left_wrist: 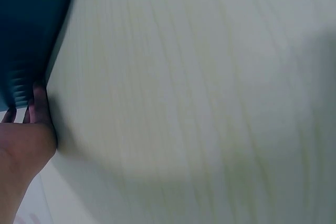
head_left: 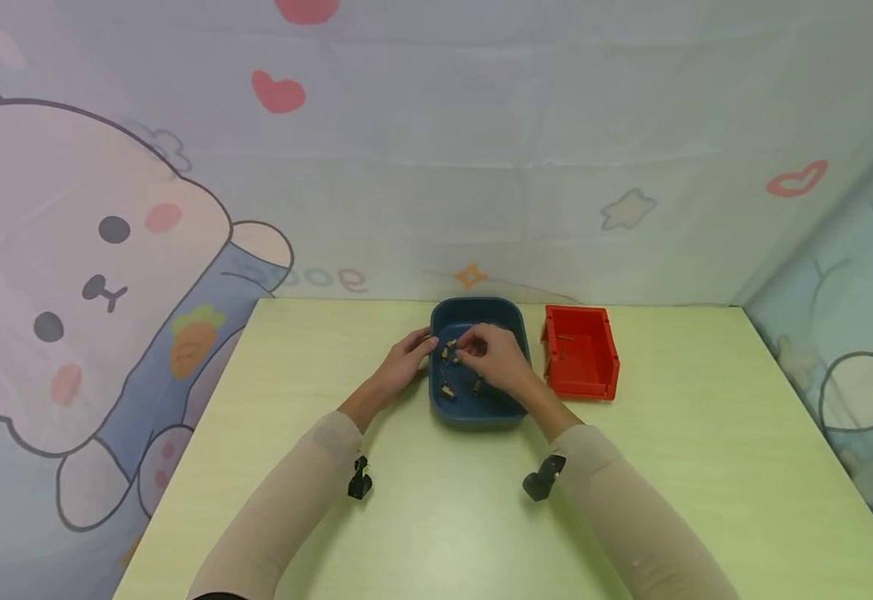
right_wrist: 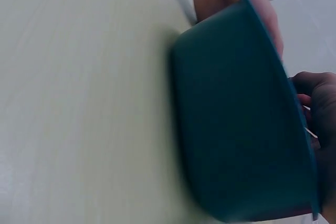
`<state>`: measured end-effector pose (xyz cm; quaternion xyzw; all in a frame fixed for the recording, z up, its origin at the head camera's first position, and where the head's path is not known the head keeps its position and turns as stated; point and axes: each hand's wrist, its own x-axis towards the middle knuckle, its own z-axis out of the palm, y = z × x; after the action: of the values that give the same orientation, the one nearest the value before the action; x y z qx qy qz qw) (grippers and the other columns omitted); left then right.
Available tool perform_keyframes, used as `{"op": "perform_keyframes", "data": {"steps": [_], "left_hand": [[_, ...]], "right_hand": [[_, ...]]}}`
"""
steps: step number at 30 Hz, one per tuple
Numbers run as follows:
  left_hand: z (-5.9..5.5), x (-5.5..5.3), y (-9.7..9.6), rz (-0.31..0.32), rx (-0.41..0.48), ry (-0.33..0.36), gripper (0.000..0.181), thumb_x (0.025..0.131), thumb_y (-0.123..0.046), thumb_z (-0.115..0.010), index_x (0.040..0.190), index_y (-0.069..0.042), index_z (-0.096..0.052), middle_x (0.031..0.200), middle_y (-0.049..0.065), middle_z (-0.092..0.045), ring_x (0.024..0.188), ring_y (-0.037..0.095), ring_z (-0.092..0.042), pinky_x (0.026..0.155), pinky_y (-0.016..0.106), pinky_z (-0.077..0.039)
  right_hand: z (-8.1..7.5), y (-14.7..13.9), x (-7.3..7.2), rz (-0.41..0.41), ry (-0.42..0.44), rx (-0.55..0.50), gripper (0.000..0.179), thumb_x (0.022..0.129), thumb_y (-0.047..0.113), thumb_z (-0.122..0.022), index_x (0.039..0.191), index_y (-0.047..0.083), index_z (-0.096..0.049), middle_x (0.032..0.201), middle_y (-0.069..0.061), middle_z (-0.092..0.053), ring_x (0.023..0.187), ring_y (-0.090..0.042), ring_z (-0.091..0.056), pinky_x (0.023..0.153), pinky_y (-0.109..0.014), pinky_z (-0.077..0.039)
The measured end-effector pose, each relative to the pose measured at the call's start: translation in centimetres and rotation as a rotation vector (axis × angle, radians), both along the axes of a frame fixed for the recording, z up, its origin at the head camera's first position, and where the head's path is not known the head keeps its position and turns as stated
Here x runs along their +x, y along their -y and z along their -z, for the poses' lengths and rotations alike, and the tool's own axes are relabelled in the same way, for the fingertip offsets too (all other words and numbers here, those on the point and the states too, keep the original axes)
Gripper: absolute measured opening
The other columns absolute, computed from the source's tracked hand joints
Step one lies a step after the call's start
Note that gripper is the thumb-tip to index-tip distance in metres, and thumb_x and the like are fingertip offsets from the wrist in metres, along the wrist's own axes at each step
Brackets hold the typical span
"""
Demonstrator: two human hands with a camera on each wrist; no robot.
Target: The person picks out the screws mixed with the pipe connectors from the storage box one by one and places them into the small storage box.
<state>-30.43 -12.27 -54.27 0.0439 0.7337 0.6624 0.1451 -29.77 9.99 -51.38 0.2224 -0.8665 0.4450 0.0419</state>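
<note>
A dark blue plastic bin (head_left: 481,422) stands on the table with several small brass-coloured metal pieces (head_left: 447,391) inside. At its left wall, my left hand (head_left: 402,365) holds the bin, thumb at the rim and fingers along the outside. In the left wrist view those fingers (left_wrist: 40,103) lie against the bin's outer wall. My right hand (head_left: 498,357) reaches down into the bin, thumb and index finger pinched together on a small brass-coloured piece (head_left: 456,360). The bin's wall hides most of this hand's fingers in the right wrist view.
To the right of the blue bin stands a red open-fronted bin (head_left: 603,390) with a few small thin metal pieces (head_left: 565,337) in it. The pale wood-grain table (head_left: 436,517) ends at a printed cloth backdrop (head_left: 436,200) behind.
</note>
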Motion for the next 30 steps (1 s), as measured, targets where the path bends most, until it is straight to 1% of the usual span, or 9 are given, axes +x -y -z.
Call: {"op": "perform_keyframes", "data": {"steps": [3, 7, 11, 16, 19, 24, 30], "left_hand": [[0.0, 0.2, 0.1, 0.001, 0.004, 0.001, 0.061, 0.112, -0.039, -0.055, 0.162, -0.008, -0.04, 0.162, 0.016, -0.046, 0.15, 0.031, -0.044, 0.117, 0.048, -0.049], [-0.1, 0.2, 0.0, 0.002, 0.014, -0.005, 0.06, 0.112, -0.037, -0.055, 0.162, -0.008, -0.04, 0.161, 0.016, -0.047, 0.15, 0.031, -0.044, 0.117, 0.048, -0.048], [-0.2, 0.1, 0.0, 0.006, 0.013, -0.006, 0.059, 0.112, -0.038, -0.054, 0.162, -0.009, -0.041, 0.161, 0.015, -0.047, 0.15, 0.03, -0.044, 0.118, 0.049, -0.047], [-0.1, 0.0, 0.1, 0.0, 0.011, -0.002, 0.059, 0.112, -0.037, -0.054, 0.162, -0.009, -0.041, 0.161, 0.015, -0.047, 0.15, 0.03, -0.044, 0.118, 0.048, -0.047], [-0.1, 0.0, 0.1, -0.007, 0.009, -0.003, 0.059, 0.112, -0.037, -0.055, 0.162, -0.009, -0.041, 0.161, 0.015, -0.047, 0.149, 0.03, -0.045, 0.117, 0.048, -0.048], [-0.1, 0.0, 0.0, -0.011, 0.005, -0.004, 0.061, 0.112, -0.038, -0.055, 0.162, -0.008, -0.04, 0.162, 0.016, -0.046, 0.15, 0.03, -0.044, 0.117, 0.048, -0.049], [0.1, 0.1, 0.0, -0.016, 0.002, -0.004, 0.061, 0.112, -0.038, -0.055, 0.162, -0.007, -0.039, 0.162, 0.015, -0.045, 0.15, 0.03, -0.044, 0.116, 0.047, -0.049]], "right_hand": [[0.5, 0.2, 0.0, -0.001, 0.008, 0.014, 0.01, 0.094, 0.01, -0.081, 0.102, 0.005, -0.077, 0.091, -0.005, -0.074, 0.082, -0.017, -0.068, 0.076, -0.031, -0.061], [0.9, 0.5, -0.1, -0.008, 0.01, 0.004, 0.01, 0.093, 0.01, -0.082, 0.1, 0.005, -0.077, 0.091, -0.006, -0.074, 0.082, -0.018, -0.069, 0.077, -0.033, -0.062], [1.0, 0.7, -0.2, -0.013, 0.018, 0.022, 0.01, 0.093, 0.01, -0.082, 0.101, 0.005, -0.076, 0.092, -0.005, -0.074, 0.083, -0.018, -0.068, 0.078, -0.033, -0.062], [1.0, 0.9, -0.4, -0.039, 0.03, 0.054, 0.012, 0.093, 0.009, -0.081, 0.102, 0.003, -0.077, 0.092, -0.006, -0.074, 0.084, -0.018, -0.069, 0.079, -0.034, -0.062], [1.1, 1.0, -0.5, -0.056, 0.03, 0.081, 0.012, 0.093, 0.01, -0.081, 0.101, 0.003, -0.076, 0.091, -0.005, -0.074, 0.083, -0.018, -0.068, 0.078, -0.034, -0.062], [1.4, 1.1, -0.5, -0.084, 0.017, 0.162, 0.009, 0.092, 0.011, -0.082, 0.097, 0.006, -0.077, 0.088, -0.002, -0.073, 0.08, -0.014, -0.067, 0.075, -0.031, -0.061], [1.6, 1.2, -0.5, -0.122, -0.024, 0.227, 0.008, 0.09, 0.009, -0.084, 0.094, 0.006, -0.077, 0.087, -0.002, -0.072, 0.08, -0.014, -0.067, 0.075, -0.031, -0.06]]}}
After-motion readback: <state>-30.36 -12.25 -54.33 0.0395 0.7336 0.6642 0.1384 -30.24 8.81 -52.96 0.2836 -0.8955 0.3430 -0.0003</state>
